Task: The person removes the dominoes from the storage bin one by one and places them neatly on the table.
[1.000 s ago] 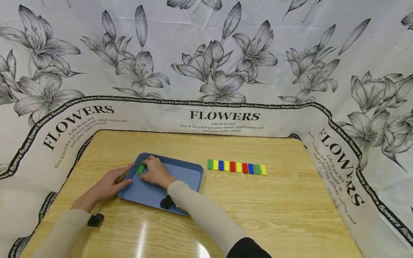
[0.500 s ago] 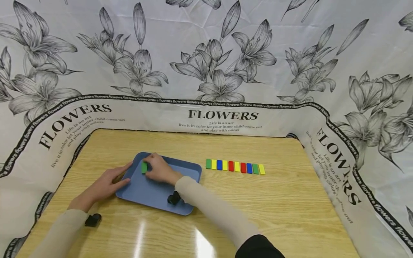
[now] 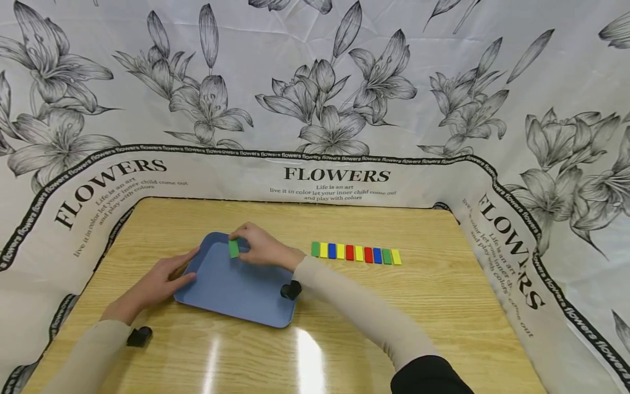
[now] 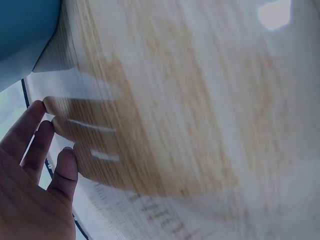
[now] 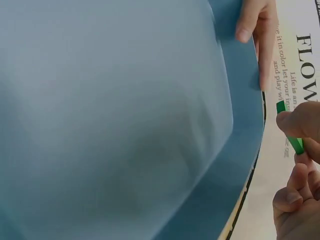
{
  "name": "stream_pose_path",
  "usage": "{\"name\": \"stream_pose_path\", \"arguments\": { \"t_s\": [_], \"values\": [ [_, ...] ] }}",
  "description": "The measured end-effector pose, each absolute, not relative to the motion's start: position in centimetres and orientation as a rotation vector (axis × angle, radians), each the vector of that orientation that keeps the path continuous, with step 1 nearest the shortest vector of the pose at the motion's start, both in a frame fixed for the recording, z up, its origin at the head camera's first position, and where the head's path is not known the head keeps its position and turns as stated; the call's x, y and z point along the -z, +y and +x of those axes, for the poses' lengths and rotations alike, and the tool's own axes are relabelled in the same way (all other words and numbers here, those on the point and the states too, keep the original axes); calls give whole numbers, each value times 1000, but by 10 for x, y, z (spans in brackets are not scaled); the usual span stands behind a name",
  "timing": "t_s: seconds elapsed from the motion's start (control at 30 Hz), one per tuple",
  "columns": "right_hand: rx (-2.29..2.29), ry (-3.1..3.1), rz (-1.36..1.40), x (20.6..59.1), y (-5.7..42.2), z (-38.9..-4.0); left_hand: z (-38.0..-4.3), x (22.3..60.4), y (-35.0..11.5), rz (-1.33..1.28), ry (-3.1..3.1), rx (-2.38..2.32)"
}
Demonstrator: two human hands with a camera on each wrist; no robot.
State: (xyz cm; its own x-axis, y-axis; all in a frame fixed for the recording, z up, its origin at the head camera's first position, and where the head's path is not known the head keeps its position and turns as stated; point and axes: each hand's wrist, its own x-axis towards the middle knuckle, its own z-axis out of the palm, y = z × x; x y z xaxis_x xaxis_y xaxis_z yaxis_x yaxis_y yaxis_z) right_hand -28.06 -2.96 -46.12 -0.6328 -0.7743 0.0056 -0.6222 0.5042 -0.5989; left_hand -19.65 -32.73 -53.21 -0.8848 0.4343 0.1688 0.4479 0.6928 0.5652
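My right hand (image 3: pixel 263 246) pinches a small green rectangular tile (image 3: pixel 233 249) between thumb and fingers, over the far part of the blue tray (image 3: pixel 236 293). In the right wrist view the same green tile (image 5: pixel 296 144) shows edge-on between the fingertips, apart from the tray floor. My left hand (image 3: pixel 152 287) rests at the tray's left rim, thumb and fingers extended along it. From the left wrist view, that hand (image 4: pixel 42 185) has its fingertips at the wooden table, with the tray's side (image 4: pixel 25 35) close above them.
Right of the tray lies a straight row of several thin tiles in green, yellow, blue and red, with a red tile (image 3: pixel 350 253) near its middle. The wooden table (image 3: pixel 394 312) is enclosed by a white flower-printed cloth (image 3: pixel 334 186) at the back and sides.
My right hand has lifted the green tile from the tray's left end and moved it right and slightly away. My left hand stays at the left rim.
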Motion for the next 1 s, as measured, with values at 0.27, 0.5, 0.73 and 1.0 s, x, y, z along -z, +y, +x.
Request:
{"name": "stream_pose_path", "arguments": {
  "t_s": [0.27,0.5,0.73,1.0],
  "values": [
    [866,2484,-1143,450,10,-283,-196,534,-327,-760,-2847,922],
    [911,2512,-1068,449,53,-287,-194,530,-326,-752,-2851,947],
    [947,2571,-946,449,99,-293,-193,530,-327,-763,-2844,931],
    [939,2616,-802,457,164,-285,-195,531,-326,-769,-2835,981]
  ]
}}
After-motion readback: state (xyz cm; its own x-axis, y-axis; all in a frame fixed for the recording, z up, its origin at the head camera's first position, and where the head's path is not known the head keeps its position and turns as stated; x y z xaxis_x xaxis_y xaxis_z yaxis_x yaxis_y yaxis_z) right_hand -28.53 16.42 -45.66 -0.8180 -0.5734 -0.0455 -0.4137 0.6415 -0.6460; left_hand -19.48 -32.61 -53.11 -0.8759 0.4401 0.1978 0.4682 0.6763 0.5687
